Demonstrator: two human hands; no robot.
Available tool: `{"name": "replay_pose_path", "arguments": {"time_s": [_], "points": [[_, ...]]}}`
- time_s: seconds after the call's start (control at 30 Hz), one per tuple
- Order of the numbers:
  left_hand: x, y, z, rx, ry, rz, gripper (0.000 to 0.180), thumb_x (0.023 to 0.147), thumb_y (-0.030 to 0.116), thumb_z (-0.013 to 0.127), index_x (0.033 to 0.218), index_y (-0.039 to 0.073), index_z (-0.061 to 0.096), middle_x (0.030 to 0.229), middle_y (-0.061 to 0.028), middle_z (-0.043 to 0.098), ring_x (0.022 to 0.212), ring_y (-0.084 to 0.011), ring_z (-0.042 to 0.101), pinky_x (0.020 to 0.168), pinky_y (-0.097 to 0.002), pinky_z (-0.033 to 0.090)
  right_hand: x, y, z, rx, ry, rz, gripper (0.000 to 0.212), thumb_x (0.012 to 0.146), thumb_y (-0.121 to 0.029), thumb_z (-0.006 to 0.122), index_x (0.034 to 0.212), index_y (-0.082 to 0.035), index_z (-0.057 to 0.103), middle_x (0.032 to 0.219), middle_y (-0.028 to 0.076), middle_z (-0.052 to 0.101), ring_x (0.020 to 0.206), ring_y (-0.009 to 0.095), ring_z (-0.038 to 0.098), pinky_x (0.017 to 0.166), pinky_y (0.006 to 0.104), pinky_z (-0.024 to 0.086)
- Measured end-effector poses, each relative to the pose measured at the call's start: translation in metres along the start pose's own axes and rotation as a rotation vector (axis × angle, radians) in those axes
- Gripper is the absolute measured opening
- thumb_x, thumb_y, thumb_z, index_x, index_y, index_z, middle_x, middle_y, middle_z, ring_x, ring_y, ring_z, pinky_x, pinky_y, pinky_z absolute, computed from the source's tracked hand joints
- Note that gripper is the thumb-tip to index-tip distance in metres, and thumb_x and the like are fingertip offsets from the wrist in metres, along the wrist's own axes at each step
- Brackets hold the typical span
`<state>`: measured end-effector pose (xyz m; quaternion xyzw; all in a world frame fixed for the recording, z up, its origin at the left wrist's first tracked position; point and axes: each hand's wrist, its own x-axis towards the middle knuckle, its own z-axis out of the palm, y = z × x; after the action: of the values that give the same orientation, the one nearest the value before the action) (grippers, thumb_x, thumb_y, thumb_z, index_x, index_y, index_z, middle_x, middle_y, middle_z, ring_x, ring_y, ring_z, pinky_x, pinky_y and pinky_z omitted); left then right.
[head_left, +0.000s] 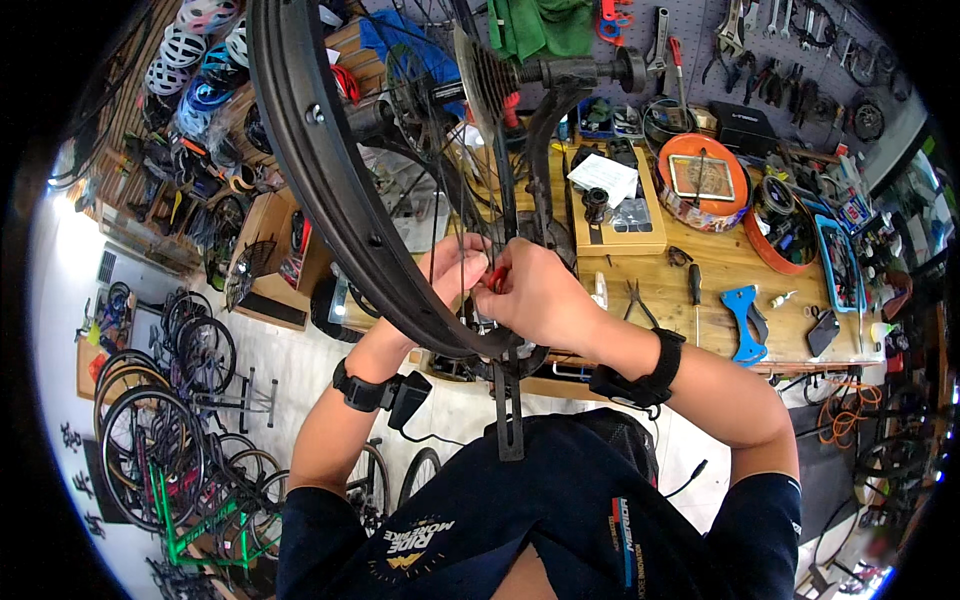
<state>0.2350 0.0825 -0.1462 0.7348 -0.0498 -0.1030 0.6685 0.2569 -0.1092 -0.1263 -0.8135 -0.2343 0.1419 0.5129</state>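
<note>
A bare black bicycle rim with spokes stands upright before me, held in a dark truing stand. Its cassette faces right, near the top. My left hand reaches behind the rim among the spokes, its fingers curled together; the rim and spokes partly hide what they grip. From the other side, my right hand pinches a small red spoke wrench at the spokes near the lower part of the rim. Both hands nearly touch there.
The wooden workbench bears pliers, a screwdriver, a blue tool, a cardboard box and an orange round tin. Tools hang on the pegboard behind. Bicycles stand at the left.
</note>
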Motion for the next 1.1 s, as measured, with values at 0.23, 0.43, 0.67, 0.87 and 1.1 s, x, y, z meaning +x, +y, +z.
{"name": "replay_pose_path", "arguments": {"time_s": [0.23,0.43,0.67,0.87,1.1], "points": [[0.001,0.005,-0.001,0.061,-0.028,0.015,0.068,0.093,0.049,0.06,0.133,-0.003,0.045,0.111,-0.0067,0.057,0.105,-0.0153,0.057,0.094,-0.0298,0.044,-0.007,0.03,0.015,0.662,-0.134,-0.053,0.028,0.089,-0.016,0.07,0.101,0.008,0.062,0.084,0.003,0.061,0.068,0.009,0.054,0.061,0.0266,0.047],[-0.001,0.004,-0.001,-0.036,-0.037,0.019,0.064,0.093,0.046,0.062,0.13,-0.003,0.047,0.11,-0.0077,0.059,0.104,-0.0156,0.057,0.094,-0.0304,0.045,-0.012,0.011,0.005,0.603,-0.079,0.091,0.031,0.086,-0.021,0.075,0.101,0.004,0.065,0.073,0.004,0.063,0.061,0.013,0.055,0.059,0.0286,0.048],[0.001,0.004,0.008,-0.013,0.04,-0.029,0.063,0.091,0.04,0.065,0.132,-0.004,0.045,0.111,-0.0083,0.062,0.105,-0.0163,0.058,0.095,-0.0314,0.045,-0.021,0.008,0.017,0.07,0.213,-0.117,0.031,0.079,-0.017,0.078,0.091,0.007,0.064,0.075,0.024,0.064,0.071,0.04,0.065,0.066,0.0405,0.051],[0.007,-0.005,0.007,-0.023,0.012,-0.013,0.061,0.091,0.033,0.067,0.133,-0.004,0.044,0.112,-0.0079,0.062,0.106,-0.0161,0.057,0.098,-0.0302,0.043,-0.001,0.039,0.015,0.307,-0.076,-0.038,0.035,0.076,-0.019,0.078,0.089,0.009,0.062,0.075,0.024,0.064,0.071,0.04,0.065,0.066,0.0406,0.051],[0.004,-0.006,0.01,-0.045,0.039,0.007,0.058,0.091,0.027,0.067,0.134,-0.005,0.044,0.109,-0.006,0.062,0.105,-0.0146,0.057,0.096,-0.0308,0.043,0.004,-0.005,-0.002,-0.103,-0.104,-0.019,0.032,0.082,-0.02,0.066,0.083,0.012,0.062,0.077,0.031,0.063,0.081,0.045,0.066,0.075,0.0457,0.053]]}}
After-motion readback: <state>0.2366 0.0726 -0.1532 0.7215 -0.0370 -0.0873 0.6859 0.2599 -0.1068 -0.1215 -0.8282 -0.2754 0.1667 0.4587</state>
